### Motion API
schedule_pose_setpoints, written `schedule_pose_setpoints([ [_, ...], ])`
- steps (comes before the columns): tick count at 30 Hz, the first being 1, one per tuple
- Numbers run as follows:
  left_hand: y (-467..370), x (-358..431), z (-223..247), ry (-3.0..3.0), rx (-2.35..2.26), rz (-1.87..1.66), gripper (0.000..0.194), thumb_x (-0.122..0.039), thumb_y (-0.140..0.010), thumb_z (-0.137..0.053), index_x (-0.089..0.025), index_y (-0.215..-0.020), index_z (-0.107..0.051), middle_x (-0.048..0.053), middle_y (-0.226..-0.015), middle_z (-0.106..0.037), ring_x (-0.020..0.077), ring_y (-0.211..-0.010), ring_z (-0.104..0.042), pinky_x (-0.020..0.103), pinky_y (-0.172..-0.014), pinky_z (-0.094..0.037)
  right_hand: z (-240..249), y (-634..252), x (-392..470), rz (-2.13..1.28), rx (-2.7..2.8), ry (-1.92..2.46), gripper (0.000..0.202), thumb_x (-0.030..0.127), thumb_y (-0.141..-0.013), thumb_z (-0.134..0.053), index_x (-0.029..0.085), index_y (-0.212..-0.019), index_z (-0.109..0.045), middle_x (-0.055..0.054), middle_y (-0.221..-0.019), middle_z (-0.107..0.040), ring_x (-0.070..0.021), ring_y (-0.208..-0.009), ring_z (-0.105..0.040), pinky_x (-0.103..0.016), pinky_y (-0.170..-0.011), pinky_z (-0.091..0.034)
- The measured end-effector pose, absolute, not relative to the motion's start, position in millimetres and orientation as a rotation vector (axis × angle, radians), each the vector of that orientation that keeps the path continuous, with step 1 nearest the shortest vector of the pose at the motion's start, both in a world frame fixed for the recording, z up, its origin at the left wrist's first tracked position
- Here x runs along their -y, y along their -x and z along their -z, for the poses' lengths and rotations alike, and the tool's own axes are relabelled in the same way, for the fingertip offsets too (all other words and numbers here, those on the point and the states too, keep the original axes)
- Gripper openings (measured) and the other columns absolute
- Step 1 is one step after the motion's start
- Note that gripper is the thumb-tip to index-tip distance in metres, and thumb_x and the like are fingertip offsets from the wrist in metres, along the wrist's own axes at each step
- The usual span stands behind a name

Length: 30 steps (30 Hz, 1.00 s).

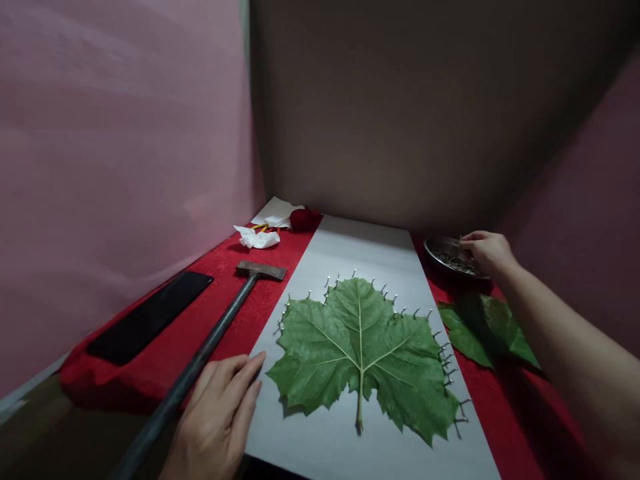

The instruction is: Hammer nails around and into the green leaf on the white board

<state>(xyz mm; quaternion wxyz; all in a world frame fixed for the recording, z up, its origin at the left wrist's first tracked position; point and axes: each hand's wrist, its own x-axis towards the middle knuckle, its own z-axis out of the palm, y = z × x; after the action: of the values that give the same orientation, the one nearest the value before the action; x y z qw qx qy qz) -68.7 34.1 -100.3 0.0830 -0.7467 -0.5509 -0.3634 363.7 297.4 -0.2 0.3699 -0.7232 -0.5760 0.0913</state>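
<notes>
A large green lobed leaf lies on a long white board. Small nails stand along its top and right edges and upper left side; the lower left edge and bottom show none. My left hand rests at the board's left edge, fingers stretched out, beside the handle of a hammer. At the right, my right hand reaches into a round metal dish of loose nails. Its fingers are pinched together over them; what they hold, if anything, is hidden.
Red cloth covers the table under the board. A black phone-like slab lies at the left. Crumpled white tissue and a dark red round object sit at the back left. More green leaves lie under my right forearm.
</notes>
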Motion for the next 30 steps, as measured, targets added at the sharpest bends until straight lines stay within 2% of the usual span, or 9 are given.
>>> schedule_pose_setpoints([
  [3, 66, -32, 99, 2.237, 1.644, 1.078, 0.032, -0.013, -0.090, -0.049, -0.017, -0.121, -0.054, 0.008, -0.096, -0.058, 0.0206, -0.091, -0.055, 0.032, -0.079, -0.048, -14, -346, -278, -0.458, 1.369, 1.682, 0.028, 0.013, -0.081, -0.053, 0.005, -0.107, -0.060, -0.002, -0.061, -0.050, -0.0097, -0.050, -0.045, -0.032, -0.055, -0.037],
  [5, 61, -29, 96, 2.227, 1.657, 1.052, 0.031, -0.010, -0.090, -0.049, -0.014, -0.121, -0.054, 0.009, -0.096, -0.058, 0.0214, -0.092, -0.055, 0.034, -0.081, -0.048, -24, -331, -261, -0.581, 1.336, 1.574, 0.030, 0.011, -0.080, -0.054, 0.008, -0.110, -0.060, -0.001, -0.063, -0.050, -0.0089, -0.052, -0.046, -0.033, -0.055, -0.036],
  [7, 54, -25, 92, 2.225, 1.662, 0.990, 0.032, -0.009, -0.090, -0.048, -0.011, -0.121, -0.054, 0.012, -0.097, -0.059, 0.0231, -0.091, -0.055, 0.038, -0.081, -0.048, -33, -313, -242, -0.783, 1.286, 1.399, 0.023, 0.010, -0.077, -0.058, 0.012, -0.100, -0.064, -0.004, -0.065, -0.053, -0.0089, -0.055, -0.049, -0.034, -0.055, -0.035],
  [10, 42, -22, 85, 2.272, 1.673, 0.900, 0.034, -0.012, -0.090, -0.047, -0.013, -0.123, -0.055, 0.013, -0.107, -0.060, 0.0268, -0.097, -0.054, 0.044, -0.086, -0.047, -43, -278, -208, -0.985, 1.319, 1.185, 0.014, 0.012, -0.072, -0.063, 0.016, -0.085, -0.066, -0.006, -0.064, -0.057, -0.0099, -0.057, -0.052, -0.031, -0.051, -0.032],
  [13, 31, -21, 79, 2.323, 1.688, 0.852, 0.034, -0.017, -0.092, -0.045, -0.013, -0.123, -0.056, 0.014, -0.116, -0.060, 0.0296, -0.106, -0.053, 0.050, -0.093, -0.043, -43, -237, -172, -1.130, 1.409, 1.110, 0.019, 0.019, -0.067, -0.070, 0.018, -0.086, -0.067, -0.007, -0.065, -0.063, -0.0115, -0.051, -0.053, -0.029, -0.049, -0.036],
  [18, 26, -23, 76, 2.418, 1.732, 0.821, 0.026, -0.021, -0.092, -0.046, -0.013, -0.111, -0.062, 0.013, -0.112, -0.061, 0.0287, -0.106, -0.052, 0.047, -0.091, -0.046, -14, -176, -122, -1.357, 1.553, 1.061, 0.023, 0.032, -0.067, -0.072, 0.019, -0.082, -0.061, -0.005, -0.072, -0.067, -0.0141, -0.057, -0.060, -0.027, -0.053, -0.045],
  [21, 27, -21, 76, 2.428, 1.784, 0.813, 0.026, -0.018, -0.091, -0.046, -0.012, -0.110, -0.062, 0.015, -0.114, -0.060, 0.0302, -0.107, -0.050, 0.049, -0.092, -0.045, 13, -151, -108, -1.447, 1.623, 1.055, 0.024, 0.037, -0.071, -0.070, 0.019, -0.079, -0.057, -0.004, -0.074, -0.067, -0.0129, -0.066, -0.060, -0.028, -0.066, -0.049],
  [25, 29, -16, 75, 2.432, 1.827, 0.827, 0.025, -0.017, -0.090, -0.046, -0.014, -0.110, -0.061, 0.013, -0.115, -0.058, 0.0295, -0.107, -0.050, 0.049, -0.092, -0.045, 45, -135, -104, -1.448, 1.676, 1.067, 0.034, 0.048, -0.070, -0.068, 0.018, -0.073, -0.052, -0.002, -0.068, -0.062, -0.0122, -0.064, -0.056, -0.027, -0.064, -0.047],
  [30, 28, -15, 77, 2.418, 1.805, 0.907, 0.029, -0.016, -0.091, -0.044, -0.013, -0.117, -0.057, 0.013, -0.115, -0.057, 0.0287, -0.107, -0.049, 0.048, -0.092, -0.045, 60, -135, -104, -1.374, 1.758, 1.031, 0.030, 0.045, -0.076, -0.064, 0.018, -0.073, -0.052, 0.000, -0.066, -0.057, -0.0117, -0.063, -0.052, -0.026, -0.062, -0.043],
])
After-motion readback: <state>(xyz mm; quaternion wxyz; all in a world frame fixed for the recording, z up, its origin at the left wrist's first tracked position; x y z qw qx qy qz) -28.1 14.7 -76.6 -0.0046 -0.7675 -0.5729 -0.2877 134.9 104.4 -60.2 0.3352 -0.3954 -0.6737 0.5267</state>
